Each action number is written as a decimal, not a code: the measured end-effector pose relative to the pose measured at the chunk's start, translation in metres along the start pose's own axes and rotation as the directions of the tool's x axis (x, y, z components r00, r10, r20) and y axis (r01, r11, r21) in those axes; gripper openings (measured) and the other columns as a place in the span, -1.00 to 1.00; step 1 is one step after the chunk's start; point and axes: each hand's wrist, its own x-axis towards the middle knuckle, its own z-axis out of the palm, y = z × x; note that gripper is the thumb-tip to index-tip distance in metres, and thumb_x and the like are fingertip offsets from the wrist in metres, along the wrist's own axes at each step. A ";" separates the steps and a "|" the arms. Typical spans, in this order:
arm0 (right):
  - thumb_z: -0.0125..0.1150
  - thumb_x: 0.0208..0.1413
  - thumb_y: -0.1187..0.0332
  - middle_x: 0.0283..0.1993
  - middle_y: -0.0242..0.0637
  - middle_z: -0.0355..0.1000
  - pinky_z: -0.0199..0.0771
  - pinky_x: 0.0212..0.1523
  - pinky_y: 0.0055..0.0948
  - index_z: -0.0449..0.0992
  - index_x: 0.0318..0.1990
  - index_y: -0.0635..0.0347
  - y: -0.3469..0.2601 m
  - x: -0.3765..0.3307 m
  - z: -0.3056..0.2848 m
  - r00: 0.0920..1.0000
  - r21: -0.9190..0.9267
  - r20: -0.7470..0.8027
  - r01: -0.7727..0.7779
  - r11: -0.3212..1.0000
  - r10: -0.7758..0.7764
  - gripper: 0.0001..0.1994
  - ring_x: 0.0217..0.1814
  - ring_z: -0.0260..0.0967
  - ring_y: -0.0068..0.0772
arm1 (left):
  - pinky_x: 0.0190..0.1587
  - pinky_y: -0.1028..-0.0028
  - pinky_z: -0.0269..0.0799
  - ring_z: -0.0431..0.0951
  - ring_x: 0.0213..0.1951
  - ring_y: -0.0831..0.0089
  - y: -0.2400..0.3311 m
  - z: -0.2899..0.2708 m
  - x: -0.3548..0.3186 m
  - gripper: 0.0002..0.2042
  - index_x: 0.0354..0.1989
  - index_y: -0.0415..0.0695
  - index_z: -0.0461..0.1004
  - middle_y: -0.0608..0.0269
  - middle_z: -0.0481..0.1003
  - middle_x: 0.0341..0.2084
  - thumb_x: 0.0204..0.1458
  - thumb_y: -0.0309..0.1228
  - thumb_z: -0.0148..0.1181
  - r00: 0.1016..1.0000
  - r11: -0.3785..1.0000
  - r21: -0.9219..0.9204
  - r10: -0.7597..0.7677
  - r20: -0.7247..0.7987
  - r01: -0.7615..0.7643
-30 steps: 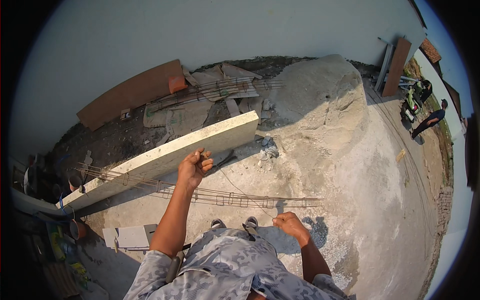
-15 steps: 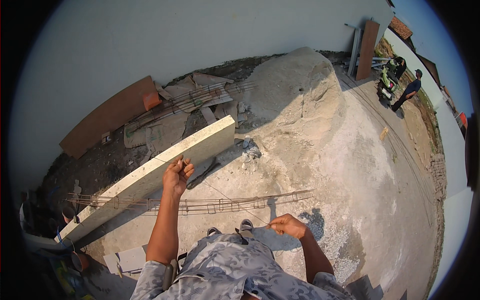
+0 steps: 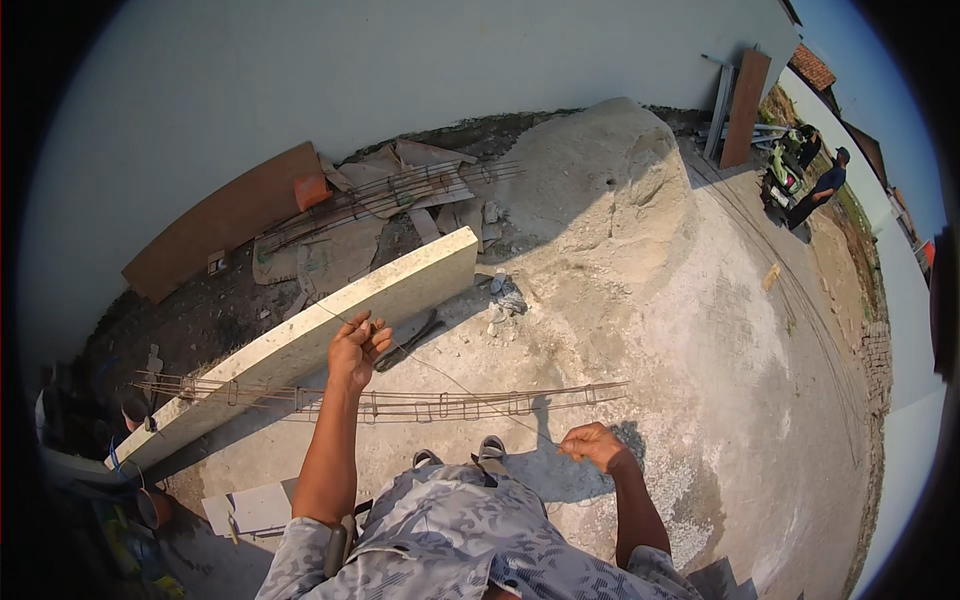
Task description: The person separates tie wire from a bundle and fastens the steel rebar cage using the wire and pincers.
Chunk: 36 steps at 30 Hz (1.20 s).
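Observation:
A thin wire (image 3: 455, 380) stretches between my two hands at waist height, sagging slightly. My left hand (image 3: 355, 350) pinches it near one end, and a short tail sticks out past the fingers toward the pale slab. Closed on the other end is my right hand (image 3: 597, 446), further right and nearer to me. Beyond the wire, a long rebar cage (image 3: 470, 405) with small square stirrups runs across, its left part over the long pale slab (image 3: 330, 325). A dark tool with two long handles (image 3: 408, 345) lies on the ground beside the slab.
A sand heap (image 3: 610, 180) rises against the white wall (image 3: 330, 70). More rebar cages (image 3: 390, 195) lie by a brown board (image 3: 225, 220). Gravel (image 3: 680, 500) is spread at the right. Far right, a person (image 3: 825, 185) stands beside a green motorbike (image 3: 785, 175).
My right hand has moved slightly right and up, still holding the wire. The left hand stays nearly in place. The view has shifted a little.

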 end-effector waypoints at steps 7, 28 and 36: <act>0.36 0.11 0.23 -0.67 -0.49 0.30 0.12 -0.57 -0.50 0.58 -0.49 0.27 -0.007 0.002 -0.012 0.900 -0.313 -0.432 -0.217 0.925 0.065 -0.72 -0.65 0.12 -0.64 | -0.22 0.33 0.68 0.68 -0.27 0.18 0.004 -0.023 -0.001 -0.65 0.20 -0.44 0.21 -0.11 0.57 -0.19 0.26 -0.58 -0.08 0.921 0.981 0.093 -0.192 0.337 0.171; 0.32 0.07 0.44 -0.53 -0.40 0.46 0.30 -0.47 -0.47 0.60 -0.38 0.31 0.037 -0.006 -0.006 0.910 -0.222 -0.414 -0.118 0.968 0.016 -0.90 -0.51 0.31 -0.62 | -0.07 0.29 0.67 0.63 -0.07 0.12 -0.013 -0.050 -0.006 -0.65 0.24 -0.37 0.22 -0.19 0.48 0.01 0.33 -0.50 -0.20 0.997 0.974 -0.216 -0.067 0.022 0.071; 0.25 0.12 0.43 -0.52 -0.39 0.43 0.41 -0.44 -0.45 0.60 -0.38 0.30 0.037 -0.023 0.000 0.677 -0.120 -0.735 -0.075 0.990 -0.038 -0.89 -0.51 0.35 -0.52 | -0.19 0.34 0.68 0.69 -0.30 0.23 -0.019 -0.063 0.003 -0.67 0.16 -0.43 0.28 -0.11 0.58 -0.12 0.28 -0.52 -0.13 0.928 0.973 0.024 -0.226 0.295 0.229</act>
